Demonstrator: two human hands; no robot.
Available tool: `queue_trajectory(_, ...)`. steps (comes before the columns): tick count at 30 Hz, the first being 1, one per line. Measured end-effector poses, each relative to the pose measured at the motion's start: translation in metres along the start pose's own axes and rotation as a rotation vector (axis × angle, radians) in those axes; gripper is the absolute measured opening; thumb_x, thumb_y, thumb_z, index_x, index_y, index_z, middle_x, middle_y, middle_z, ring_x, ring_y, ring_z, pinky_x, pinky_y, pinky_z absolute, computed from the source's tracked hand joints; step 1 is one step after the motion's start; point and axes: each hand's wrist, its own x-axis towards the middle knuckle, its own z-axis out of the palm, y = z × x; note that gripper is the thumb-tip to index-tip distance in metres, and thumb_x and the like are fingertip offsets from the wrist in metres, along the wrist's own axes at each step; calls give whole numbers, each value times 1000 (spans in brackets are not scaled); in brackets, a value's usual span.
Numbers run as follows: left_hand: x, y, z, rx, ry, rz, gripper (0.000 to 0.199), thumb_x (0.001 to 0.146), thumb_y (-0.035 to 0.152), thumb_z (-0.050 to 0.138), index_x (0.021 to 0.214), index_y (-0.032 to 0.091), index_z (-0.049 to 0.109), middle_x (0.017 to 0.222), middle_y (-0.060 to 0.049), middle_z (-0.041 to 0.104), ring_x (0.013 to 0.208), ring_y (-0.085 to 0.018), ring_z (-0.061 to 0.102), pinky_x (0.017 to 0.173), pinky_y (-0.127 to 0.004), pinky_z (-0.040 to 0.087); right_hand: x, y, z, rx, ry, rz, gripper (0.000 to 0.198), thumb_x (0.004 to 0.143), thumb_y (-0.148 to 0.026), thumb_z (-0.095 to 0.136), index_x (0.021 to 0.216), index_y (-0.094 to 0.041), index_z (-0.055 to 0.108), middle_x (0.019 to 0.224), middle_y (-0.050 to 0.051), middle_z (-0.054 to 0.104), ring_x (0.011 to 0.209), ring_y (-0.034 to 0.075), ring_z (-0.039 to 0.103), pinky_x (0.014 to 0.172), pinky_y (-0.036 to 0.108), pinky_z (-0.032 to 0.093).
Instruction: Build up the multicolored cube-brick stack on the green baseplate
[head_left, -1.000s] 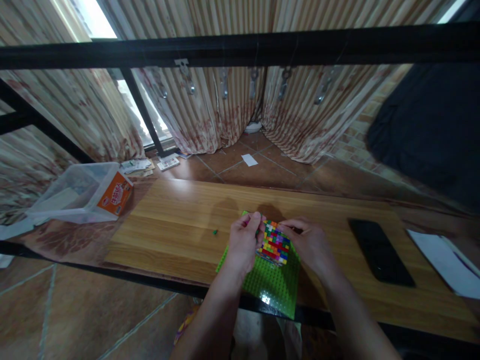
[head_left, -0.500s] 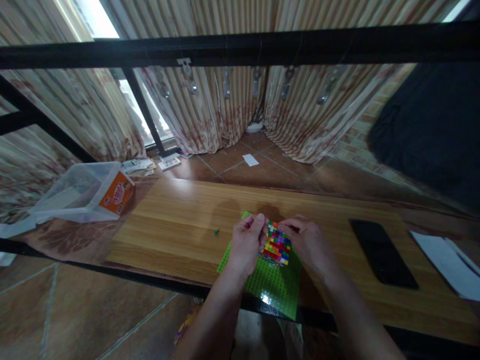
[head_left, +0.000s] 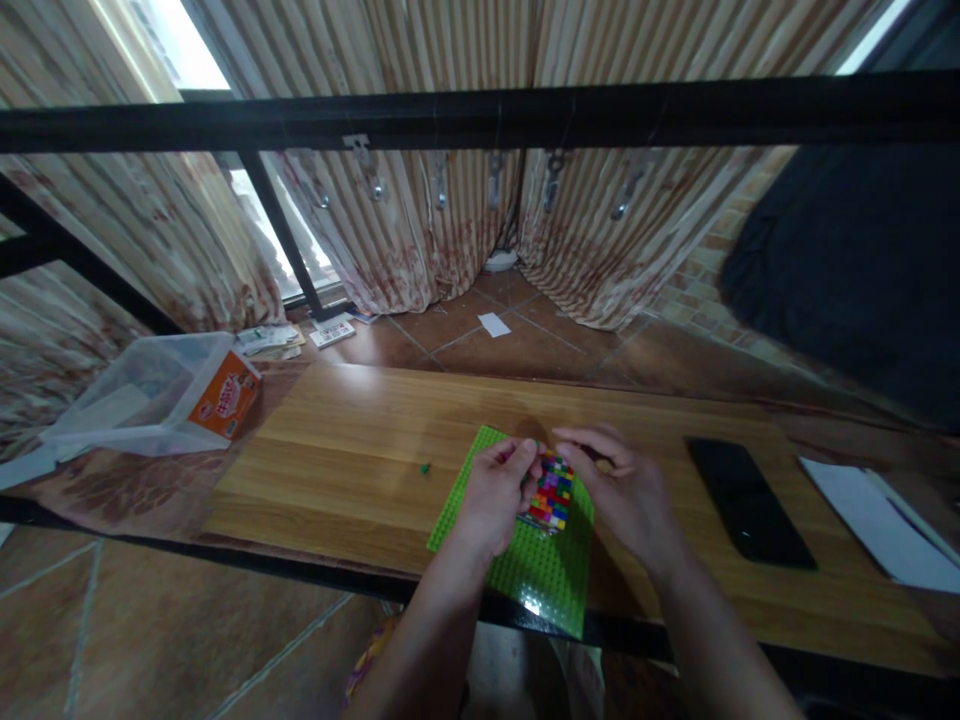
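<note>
A block of small multicoloured toy bricks [head_left: 553, 492] sits over the green studded baseplate [head_left: 538, 580]; I cannot tell whether the two are joined. My left hand [head_left: 499, 487] is closed around the block's left edge, thumb on top, hiding that side. At the upper right corner of the block is my right hand [head_left: 619, 485], its thumb close to the bricks and its index finger stretched out above them. Nothing shows between the right fingers. A tiny dark green piece [head_left: 425, 468] lies on the wood left of the baseplate.
On the wooden tabletop [head_left: 315, 460] a black phone-like slab [head_left: 750, 500] lies to the right, beside white paper with a pen [head_left: 885, 520]. A clear plastic bin [head_left: 142, 400] with an orange label stands at the left. A black bar [head_left: 450, 125] crosses above the table.
My right hand's fingers have lifted slightly and spread from the block's upper edge. My left hand keeps its grip. The whole view has shifted a little.
</note>
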Motion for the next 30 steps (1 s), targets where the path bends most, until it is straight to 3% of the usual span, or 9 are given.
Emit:
queue_trajectory(6,-2,1,-3,-12,-103,-79,40,68,47,80,72,12,59,59,4,51,40,-1,35,38,-18,15,-1,-8,3,24,-161,-65,20,93,-33,57,99,-27,75,98,4,68,95,18,65,85,32,50)
queue_trajectory(20,-3,0,-3,35,-164,-126,41,68,48,79,74,11,62,59,3,52,40,-2,38,38,-18,15,0,-3,-9,110,-199,9,15,87,-33,64,90,-25,76,90,3,69,86,18,65,81,32,51)
queue_trajectory(26,0,12,-12,-20,-44,-57,39,68,45,79,81,9,69,57,4,49,39,-1,31,39,-18,12,3,21,-14,43,56,138,23,81,-42,68,87,-22,76,93,7,74,87,23,67,81,37,52)
queue_trajectory(30,3,21,-20,-40,96,11,35,67,41,80,75,11,67,56,5,48,39,-1,32,38,-18,13,3,30,-11,-66,-7,216,21,79,-40,66,85,-23,77,92,6,76,86,23,68,79,37,51)
